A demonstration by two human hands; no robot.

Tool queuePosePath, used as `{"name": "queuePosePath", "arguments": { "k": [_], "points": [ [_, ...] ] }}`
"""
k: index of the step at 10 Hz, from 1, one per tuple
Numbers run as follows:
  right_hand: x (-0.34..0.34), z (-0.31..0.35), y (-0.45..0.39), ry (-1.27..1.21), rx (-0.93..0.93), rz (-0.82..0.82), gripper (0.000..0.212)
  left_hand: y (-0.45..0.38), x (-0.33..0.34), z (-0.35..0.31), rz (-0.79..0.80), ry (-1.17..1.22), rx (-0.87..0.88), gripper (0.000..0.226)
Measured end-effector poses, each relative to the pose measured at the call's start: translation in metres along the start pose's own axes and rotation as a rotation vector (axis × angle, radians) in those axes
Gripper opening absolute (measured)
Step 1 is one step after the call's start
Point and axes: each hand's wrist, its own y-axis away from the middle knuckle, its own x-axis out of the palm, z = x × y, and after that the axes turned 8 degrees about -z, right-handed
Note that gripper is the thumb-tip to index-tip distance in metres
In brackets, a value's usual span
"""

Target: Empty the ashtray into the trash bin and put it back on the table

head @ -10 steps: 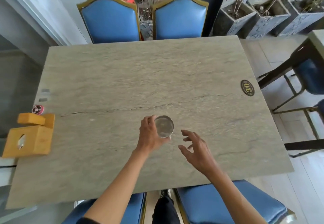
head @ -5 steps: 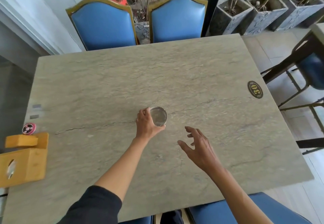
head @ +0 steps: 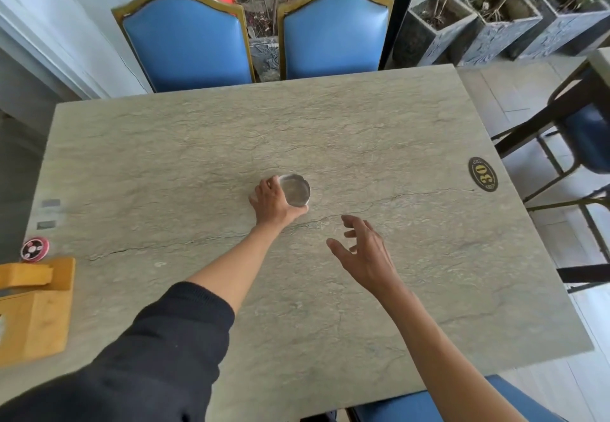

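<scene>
A round clear glass ashtray point(head: 294, 189) sits near the middle of the grey stone table point(head: 198, 144), and it looks empty inside. My left hand point(head: 271, 203) wraps its left and near rim, fingers curled around it. A little nearer and to the right, my right hand point(head: 363, 251) hovers over the tabletop with fingers spread, holding nothing. No trash bin is in view.
A wooden tissue box point(head: 33, 309) and a small round red-and-black disc point(head: 34, 248) sit at the table's left edge. An oval "30" plaque point(head: 482, 174) is at the right. Two blue chairs point(head: 257, 35) stand at the far side; stone planters point(head: 495, 22) and another table's chairs are to the right.
My left hand has carried the ashtray farther from me toward the table's middle. My right hand followed but stayed open and apart from it.
</scene>
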Motion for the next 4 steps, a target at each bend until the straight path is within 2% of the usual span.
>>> {"name": "queuePosePath", "arguments": {
  "k": [2,3,4],
  "points": [
    [-0.005,-0.005,0.004,-0.013,0.005,-0.006,0.058,-0.018,-0.002,-0.013,0.063,-0.014,-0.058,0.12],
    [-0.008,-0.007,0.012,-0.035,0.01,-0.005,0.058,-0.013,-0.003,-0.01,0.044,0.04,-0.086,0.134],
    [-0.009,-0.005,0.019,-0.039,0.036,0.006,0.058,0.005,0.003,0.002,-0.012,0.122,-0.075,0.133]
  ]
}}
